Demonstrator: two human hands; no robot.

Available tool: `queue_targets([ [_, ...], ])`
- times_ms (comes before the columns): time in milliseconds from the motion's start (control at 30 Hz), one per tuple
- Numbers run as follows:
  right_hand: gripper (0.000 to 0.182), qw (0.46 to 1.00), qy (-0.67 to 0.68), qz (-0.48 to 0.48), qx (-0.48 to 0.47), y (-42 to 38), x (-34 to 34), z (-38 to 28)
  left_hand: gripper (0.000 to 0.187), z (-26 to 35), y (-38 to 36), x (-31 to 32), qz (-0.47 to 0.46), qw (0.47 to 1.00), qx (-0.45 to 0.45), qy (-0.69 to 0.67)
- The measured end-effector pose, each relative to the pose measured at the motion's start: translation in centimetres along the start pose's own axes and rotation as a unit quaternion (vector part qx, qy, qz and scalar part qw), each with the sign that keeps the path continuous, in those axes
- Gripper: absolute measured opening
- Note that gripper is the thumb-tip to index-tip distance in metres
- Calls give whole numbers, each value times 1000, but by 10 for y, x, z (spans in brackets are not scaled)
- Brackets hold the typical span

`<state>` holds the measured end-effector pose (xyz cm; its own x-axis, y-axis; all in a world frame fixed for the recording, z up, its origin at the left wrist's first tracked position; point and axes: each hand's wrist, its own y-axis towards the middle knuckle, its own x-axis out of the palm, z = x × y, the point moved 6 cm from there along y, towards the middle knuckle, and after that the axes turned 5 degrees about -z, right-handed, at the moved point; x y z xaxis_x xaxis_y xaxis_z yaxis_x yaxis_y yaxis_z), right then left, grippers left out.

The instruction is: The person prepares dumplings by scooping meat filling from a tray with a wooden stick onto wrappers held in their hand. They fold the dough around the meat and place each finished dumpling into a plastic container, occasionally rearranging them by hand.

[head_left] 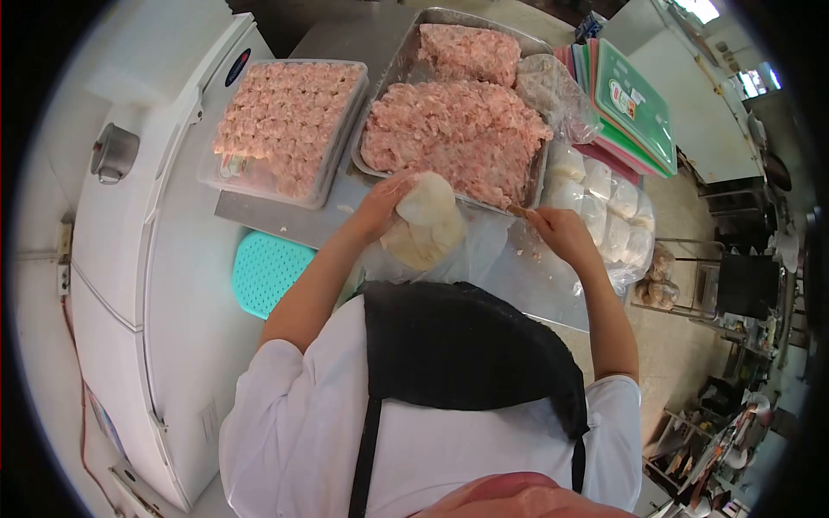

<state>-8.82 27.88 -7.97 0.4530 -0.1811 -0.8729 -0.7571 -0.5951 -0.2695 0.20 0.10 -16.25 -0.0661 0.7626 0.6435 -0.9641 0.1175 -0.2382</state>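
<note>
My left hand [384,205] is closed on the edge of a thin, round, pale dough wrapper [428,197]. Just below it, a pile of similar wrappers [416,245] lies on clear plastic. My right hand [563,233] grips a small wooden stick [520,211], whose far end is at the near rim of a metal tray [366,162]. Pink minced filling [449,129] fills much of that tray. On the left, rows of filled dumplings [289,108] sit in a clear plastic container [338,164].
Wrapped white stacks [596,194] in plastic lie to the right. Behind them lean green and red lids [635,95]. A turquoise perforated tray [269,269] is at the left, below the table edge. Beside it stands a white fridge [194,259]; shelving [725,406] is at the far right.
</note>
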Motion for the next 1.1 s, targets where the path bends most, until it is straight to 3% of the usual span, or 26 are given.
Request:
queue_targets([
  [100,31,1000,-24,6,7,2,2,-11,39,24,7,6,-34,980,53,191],
  [200,30,994,-102,18,-21,17,3,-39,35,40,8,3,85,996,-36,-16],
  [300,30,991,-128,31,-39,31,9,-60,33,68,19,-8,76,992,56,87],
  [400,29,998,-62,10,-29,34,8,-55,27,101,22,-7,74,957,198,198],
  [500,30,994,95,-42,-31,43,26,-24,25,111,27,-14,86,975,205,16],
  [600,35,962,274,1,13,38,25,-21,36,104,41,-13,60,979,191,-44],
  [700,35,921,383,39,51,39,2,-47,36,84,63,15,-3,975,98,-197],
  [800,36,913,394,107,30,44,-14,-73,45,76,79,65,-52,947,74,-309],
  [900,32,933,180,289,-114,50,-12,-90,53,97,72,97,-25,944,103,-313],
  [1000,30,975,42,199,-90,27,-33,-92,63,86,76,83,-1,939,47,-341],
  [1100,30,983,-117,142,31,-3,-51,-112,66,88,82,64,64,946,138,-287],
])
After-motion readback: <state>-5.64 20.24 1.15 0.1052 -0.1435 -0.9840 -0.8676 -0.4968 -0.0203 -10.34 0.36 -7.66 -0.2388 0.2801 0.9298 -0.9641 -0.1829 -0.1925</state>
